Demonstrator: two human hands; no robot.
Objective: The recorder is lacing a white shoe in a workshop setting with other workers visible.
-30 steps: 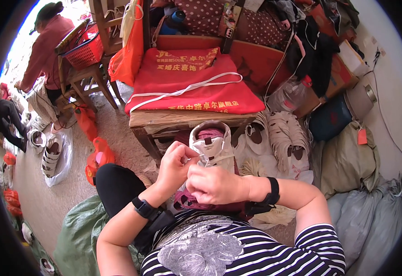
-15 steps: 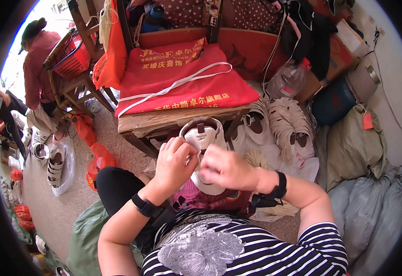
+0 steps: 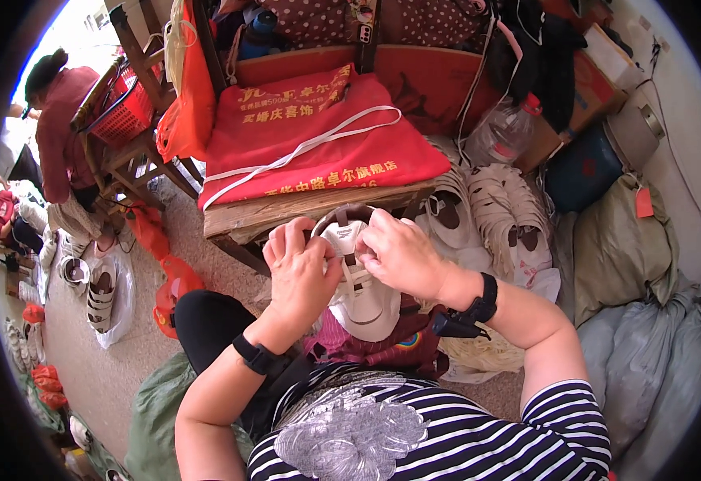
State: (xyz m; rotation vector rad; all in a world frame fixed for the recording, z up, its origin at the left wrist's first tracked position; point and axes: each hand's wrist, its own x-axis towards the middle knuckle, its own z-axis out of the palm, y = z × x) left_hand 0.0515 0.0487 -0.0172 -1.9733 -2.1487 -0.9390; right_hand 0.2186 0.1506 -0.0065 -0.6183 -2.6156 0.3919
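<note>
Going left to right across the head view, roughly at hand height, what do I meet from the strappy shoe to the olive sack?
Strappy shoe, orange-red bag on the floor, black-clad knee, left hand, white shoe between the hands, right hand, stacked pale shoes, olive sack.

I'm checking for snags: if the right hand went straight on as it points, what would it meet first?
Probably the white shoe: its tongue lies just ahead of the right hand, though depth is unclear.

red cloth (image 3: 286, 156) on wooden chair (image 3: 242, 218) | red basket (image 3: 126, 116) | clear bottle (image 3: 504, 132) | grey sacks (image 3: 647, 361)
</note>
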